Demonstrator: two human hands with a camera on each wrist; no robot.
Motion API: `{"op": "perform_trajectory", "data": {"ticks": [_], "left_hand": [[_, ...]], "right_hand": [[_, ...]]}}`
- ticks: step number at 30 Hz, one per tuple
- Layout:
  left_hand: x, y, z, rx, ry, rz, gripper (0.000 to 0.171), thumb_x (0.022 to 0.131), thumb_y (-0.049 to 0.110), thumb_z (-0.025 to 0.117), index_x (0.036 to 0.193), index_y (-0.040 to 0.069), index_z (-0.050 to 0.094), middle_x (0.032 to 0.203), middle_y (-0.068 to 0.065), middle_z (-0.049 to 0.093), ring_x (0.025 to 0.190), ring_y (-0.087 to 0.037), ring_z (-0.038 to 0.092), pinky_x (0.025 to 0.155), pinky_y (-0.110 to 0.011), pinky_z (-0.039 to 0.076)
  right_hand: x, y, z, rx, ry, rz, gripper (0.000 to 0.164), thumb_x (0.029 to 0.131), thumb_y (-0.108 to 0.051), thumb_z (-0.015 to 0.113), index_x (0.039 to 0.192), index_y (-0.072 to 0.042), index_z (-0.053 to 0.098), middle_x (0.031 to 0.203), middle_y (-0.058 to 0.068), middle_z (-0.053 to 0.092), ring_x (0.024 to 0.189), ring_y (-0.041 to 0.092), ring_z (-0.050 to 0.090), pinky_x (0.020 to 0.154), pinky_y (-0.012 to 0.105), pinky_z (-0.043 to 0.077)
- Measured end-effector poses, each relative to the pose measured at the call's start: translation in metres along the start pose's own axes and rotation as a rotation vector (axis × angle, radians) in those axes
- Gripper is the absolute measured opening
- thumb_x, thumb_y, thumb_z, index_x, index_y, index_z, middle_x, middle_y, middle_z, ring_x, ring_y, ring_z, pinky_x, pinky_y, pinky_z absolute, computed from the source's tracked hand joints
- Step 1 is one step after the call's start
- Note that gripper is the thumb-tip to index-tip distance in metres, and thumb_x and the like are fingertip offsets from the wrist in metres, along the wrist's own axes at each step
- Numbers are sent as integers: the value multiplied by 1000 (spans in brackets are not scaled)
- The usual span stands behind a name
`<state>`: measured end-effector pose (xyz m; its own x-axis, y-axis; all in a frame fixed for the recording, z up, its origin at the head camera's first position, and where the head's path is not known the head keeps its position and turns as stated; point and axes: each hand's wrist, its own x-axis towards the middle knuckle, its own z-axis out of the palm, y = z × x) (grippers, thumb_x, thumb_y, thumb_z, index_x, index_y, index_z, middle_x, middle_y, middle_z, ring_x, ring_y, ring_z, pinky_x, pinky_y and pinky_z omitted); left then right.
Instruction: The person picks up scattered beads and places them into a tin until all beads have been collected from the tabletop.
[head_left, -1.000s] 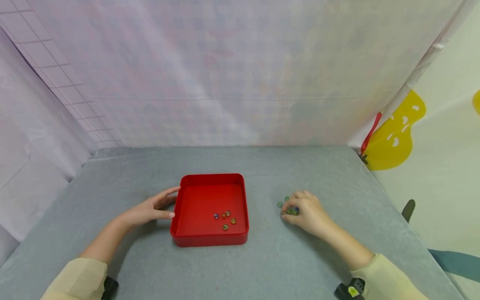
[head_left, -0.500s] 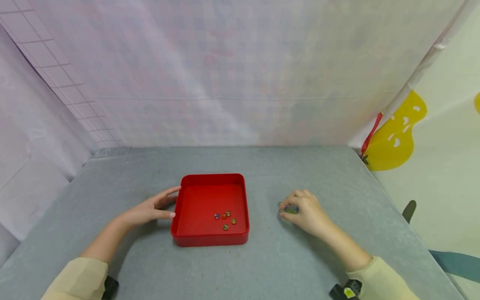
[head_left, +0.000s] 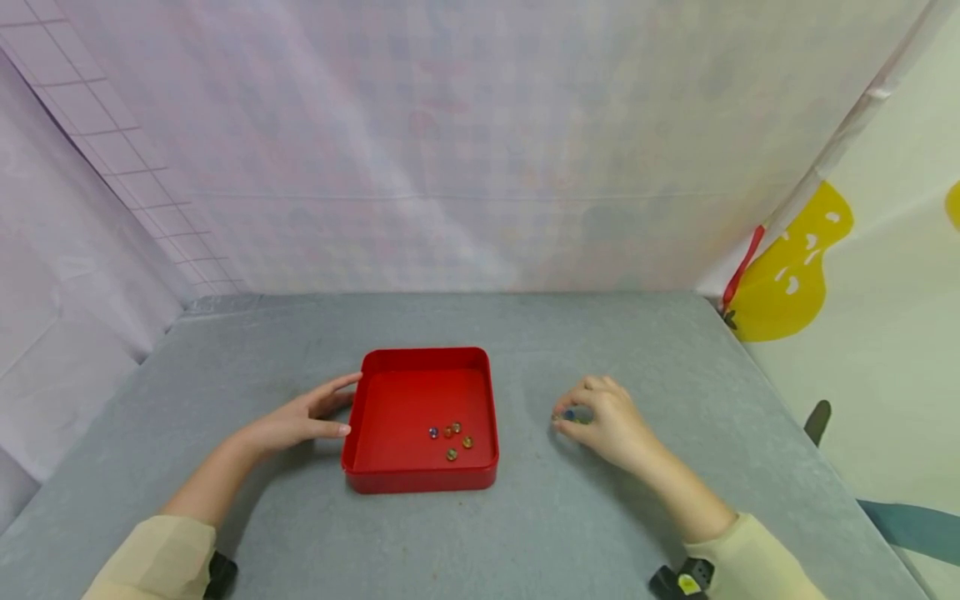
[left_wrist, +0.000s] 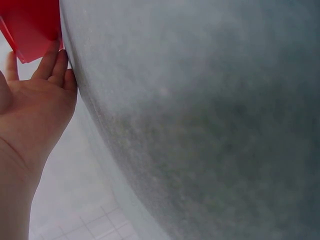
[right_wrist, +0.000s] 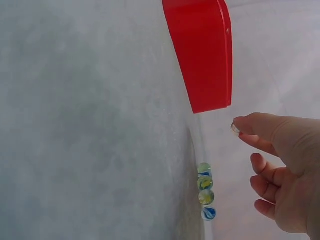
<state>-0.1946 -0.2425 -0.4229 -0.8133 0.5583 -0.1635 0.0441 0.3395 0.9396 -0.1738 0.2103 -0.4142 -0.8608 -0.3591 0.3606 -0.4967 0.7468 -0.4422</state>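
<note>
A red square tray [head_left: 420,482] stands on the grey cloth, with several glass marbles [head_left: 452,454] on its floor near the right front. My left hand [head_left: 300,423] touches the tray's left wall, fingers and thumb spread along it. To the right of the tray, my right hand [head_left: 606,423] pinches a clear marble [right_wrist: 235,130] between thumb and index finger, the other fingers loosely bent. In the right wrist view, several loose marbles [right_wrist: 205,183], green, yellow and blue, lie on the cloth beside this hand; the hand hides most of them from the head camera.
The grey table cloth [head_left: 420,550] runs back to a pale hanging curtain [head_left: 465,167]. At the right stands a light sheet with a printed yellow shape [head_left: 795,267]. Beige sleeves and black wrist straps are on both forearms.
My right hand has shifted slightly left toward the tray and now covers the small marbles seen by its fingertips earlier. My left hand, the tray and the marbles inside stay put.
</note>
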Motion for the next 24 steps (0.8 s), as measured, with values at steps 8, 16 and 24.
{"op": "perform_trajectory", "data": {"ticks": [8, 16, 24], "left_hand": [[0, 1, 0, -2, 0, -8, 77, 92, 16, 64, 154, 14, 18, 153, -22, 22, 139, -42, 20, 99, -58, 35], [-1, 2, 0, 3, 13, -20, 77, 91, 18, 66, 154, 16, 20, 153, -21, 23, 139, -42, 20, 100, -59, 34], [-1, 3, 1, 3, 16, -28, 78, 91, 19, 66, 154, 16, 20, 153, -21, 24, 138, -41, 21, 100, -59, 34]], "right_hand": [[4, -6, 1, 35, 6, 2, 15, 75, -15, 83, 83, -22, 73, 89, -8, 61, 84, 16, 49, 80, 42, 35], [7, -11, 7, 60, 37, -39, 16, 72, -14, 84, 82, -21, 73, 86, -8, 61, 81, 20, 51, 77, 40, 36], [11, -17, 11, 72, 54, -56, 17, 72, -13, 85, 83, -19, 74, 86, -6, 61, 82, 22, 52, 79, 41, 36]]}}
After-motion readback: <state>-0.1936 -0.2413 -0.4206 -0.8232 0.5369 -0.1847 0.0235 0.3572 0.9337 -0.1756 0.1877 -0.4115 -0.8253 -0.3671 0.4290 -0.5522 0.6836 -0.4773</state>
